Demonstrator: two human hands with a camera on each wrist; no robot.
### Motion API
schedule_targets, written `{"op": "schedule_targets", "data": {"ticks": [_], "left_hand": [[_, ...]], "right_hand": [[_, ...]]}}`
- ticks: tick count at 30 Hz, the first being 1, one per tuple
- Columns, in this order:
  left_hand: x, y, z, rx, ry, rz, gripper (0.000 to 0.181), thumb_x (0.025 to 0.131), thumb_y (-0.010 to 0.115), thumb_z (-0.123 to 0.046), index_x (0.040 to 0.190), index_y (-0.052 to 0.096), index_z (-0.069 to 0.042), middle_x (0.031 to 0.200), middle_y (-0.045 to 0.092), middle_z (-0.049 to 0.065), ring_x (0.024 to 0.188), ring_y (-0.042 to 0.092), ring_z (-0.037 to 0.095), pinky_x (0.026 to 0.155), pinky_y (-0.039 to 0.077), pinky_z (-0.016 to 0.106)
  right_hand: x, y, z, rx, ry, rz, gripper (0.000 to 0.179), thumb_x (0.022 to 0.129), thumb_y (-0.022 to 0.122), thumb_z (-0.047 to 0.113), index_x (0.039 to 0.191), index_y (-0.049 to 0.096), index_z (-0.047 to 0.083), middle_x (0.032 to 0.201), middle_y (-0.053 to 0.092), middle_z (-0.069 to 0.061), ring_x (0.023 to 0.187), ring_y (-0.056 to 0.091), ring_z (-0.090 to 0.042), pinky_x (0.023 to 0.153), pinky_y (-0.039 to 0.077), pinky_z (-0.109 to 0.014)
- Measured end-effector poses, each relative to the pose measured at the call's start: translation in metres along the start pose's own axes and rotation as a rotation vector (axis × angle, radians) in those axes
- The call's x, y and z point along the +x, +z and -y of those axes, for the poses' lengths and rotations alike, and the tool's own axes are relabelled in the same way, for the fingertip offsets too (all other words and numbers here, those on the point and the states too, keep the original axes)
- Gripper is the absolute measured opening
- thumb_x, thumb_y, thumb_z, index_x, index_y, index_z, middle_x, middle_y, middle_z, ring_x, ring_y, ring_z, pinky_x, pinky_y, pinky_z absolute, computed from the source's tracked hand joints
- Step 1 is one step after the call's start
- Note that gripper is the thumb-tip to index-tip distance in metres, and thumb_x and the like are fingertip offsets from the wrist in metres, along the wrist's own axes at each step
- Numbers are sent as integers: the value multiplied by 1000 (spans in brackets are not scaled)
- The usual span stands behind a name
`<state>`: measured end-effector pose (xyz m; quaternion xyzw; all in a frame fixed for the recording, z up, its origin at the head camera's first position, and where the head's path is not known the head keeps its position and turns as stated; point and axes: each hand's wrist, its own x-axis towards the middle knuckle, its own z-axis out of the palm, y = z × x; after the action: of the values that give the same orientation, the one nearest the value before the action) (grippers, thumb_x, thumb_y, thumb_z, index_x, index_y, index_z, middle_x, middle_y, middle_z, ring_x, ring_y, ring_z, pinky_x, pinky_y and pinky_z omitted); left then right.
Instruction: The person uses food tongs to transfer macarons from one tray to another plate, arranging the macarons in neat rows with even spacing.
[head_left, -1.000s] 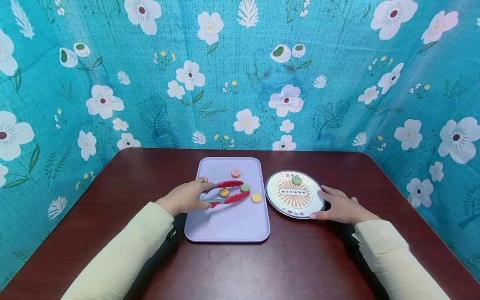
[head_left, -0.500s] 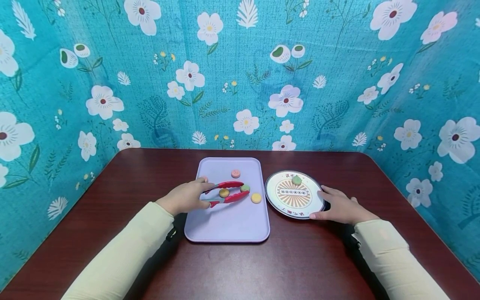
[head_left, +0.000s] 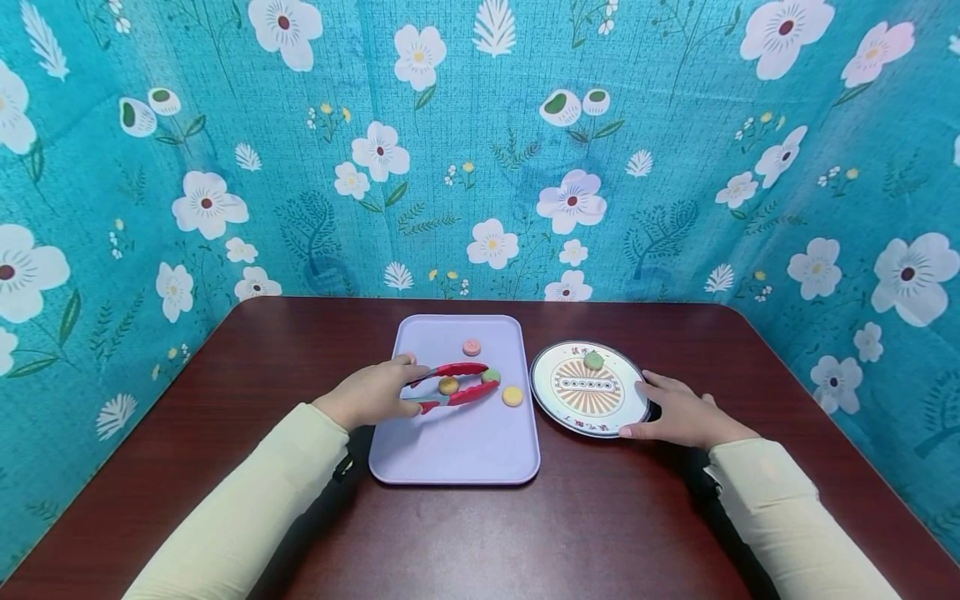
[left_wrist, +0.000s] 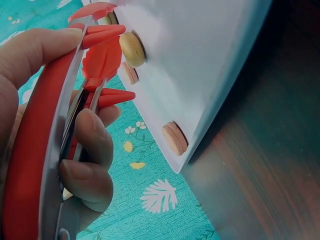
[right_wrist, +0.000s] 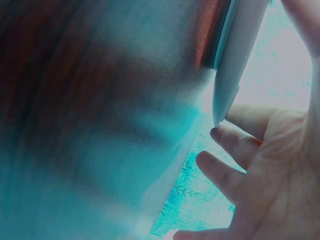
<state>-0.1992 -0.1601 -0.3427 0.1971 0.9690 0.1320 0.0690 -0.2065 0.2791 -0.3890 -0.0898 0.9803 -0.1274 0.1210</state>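
Observation:
My left hand (head_left: 372, 395) grips red-and-silver tongs (head_left: 468, 395) over the lilac tray (head_left: 453, 454), fingers and thumb wrapped on the handles (left_wrist: 42, 130). The tongs' arms are spread. Between their red tips sits a green macaron (head_left: 490, 376), and a golden-brown macaron (head_left: 448, 385) shows between the arms nearer the hand. Whether the tips touch the green one I cannot tell. My right hand (head_left: 686, 412) rests at the right rim of a white patterned plate (head_left: 551, 398), its spread fingers (right_wrist: 222, 172) fairly straight. A green macaron (head_left: 593, 360) lies on that plate.
On the tray are also a pink macaron (head_left: 472, 347) toward the back and a yellow macaron (head_left: 512, 396) near the right edge. Another pink macaron (left_wrist: 174, 138) is partly hidden by my left hand in the head view. A floral curtain (head_left: 480, 167) hangs behind the dark table (head_left: 585, 517).

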Motion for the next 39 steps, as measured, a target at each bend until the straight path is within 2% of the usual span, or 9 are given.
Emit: {"op": "schedule_targets", "data": {"ticks": [8, 15, 19, 26, 33, 39], "left_hand": [[1, 0, -1, -3, -10, 15, 64, 77, 80, -28, 135, 58, -14, 127, 55, 12, 96, 59, 22, 78, 57, 38], [1, 1, 0, -12, -8, 6, 65, 75, 81, -27, 135, 59, -14, 115, 58, 8, 85, 57, 17, 70, 56, 31], [1, 2, 0, -22, -18, 4, 65, 75, 81, -27, 135, 58, -15, 120, 58, 9, 90, 58, 18, 72, 57, 32], [1, 1, 2, -26, -16, -10, 65, 75, 82, -26, 135, 59, -14, 114, 59, 7, 88, 57, 17, 68, 56, 29], [1, 2, 3, -37, -18, -15, 66, 75, 81, -27, 135, 57, -12, 124, 58, 10, 99, 58, 21, 73, 57, 32], [-1, 1, 3, -46, -14, -24, 65, 76, 81, -26, 135, 58, -12, 124, 58, 9, 99, 58, 20, 75, 57, 32]], "right_hand": [[1, 0, 0, 0, -3, -2, 116, 65, 66, 76, 145, 36, -3, 151, 25, -30, 134, 21, -52, 94, 12, -82], [1, -1, 2, 10, 6, 0, 117, 64, 67, 76, 145, 36, -3, 151, 25, -31, 134, 21, -52, 94, 12, -82], [1, 0, 1, 10, 5, 4, 117, 65, 66, 76, 146, 36, -3, 151, 25, -30, 134, 21, -52, 95, 12, -82], [2, 0, 0, 11, 6, 9, 116, 65, 66, 76, 146, 36, -2, 151, 25, -30, 134, 20, -51, 94, 11, -82], [2, 1, -1, 17, 7, 9, 117, 64, 67, 76, 146, 36, -2, 151, 25, -30, 134, 21, -51, 94, 11, -82], [1, 1, -1, 11, 4, 1, 116, 65, 67, 75, 146, 36, -2, 151, 25, -29, 134, 21, -51, 94, 12, -82]]}}
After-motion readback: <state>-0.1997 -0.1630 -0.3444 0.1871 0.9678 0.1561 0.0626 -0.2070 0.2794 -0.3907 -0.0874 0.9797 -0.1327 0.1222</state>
